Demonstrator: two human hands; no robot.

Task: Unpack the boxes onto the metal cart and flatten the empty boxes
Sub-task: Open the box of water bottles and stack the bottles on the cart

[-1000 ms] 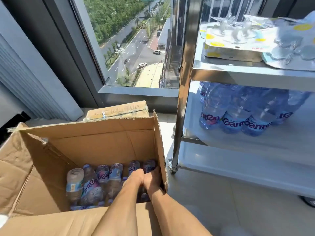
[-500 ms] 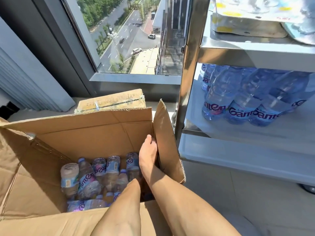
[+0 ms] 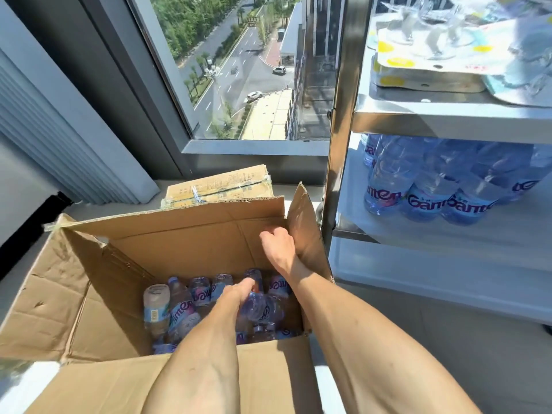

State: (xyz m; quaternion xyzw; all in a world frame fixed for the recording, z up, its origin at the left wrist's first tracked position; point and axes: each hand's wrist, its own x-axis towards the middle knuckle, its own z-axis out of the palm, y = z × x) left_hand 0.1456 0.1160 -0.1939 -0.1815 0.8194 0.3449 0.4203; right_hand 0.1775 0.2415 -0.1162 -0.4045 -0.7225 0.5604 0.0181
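Bottles (image 3: 191, 306) are filling the box (image 3: 191, 243), so your left hand (image 3: 239, 294) is gripping one while your right hand (image 3: 277, 243), fingers curled, is bracing the side flap (image 3: 304, 234).

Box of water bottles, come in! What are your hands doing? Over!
Left hand down on the bottles. Right hand curled at the box side flap. Box not empty. Nothing in the way.
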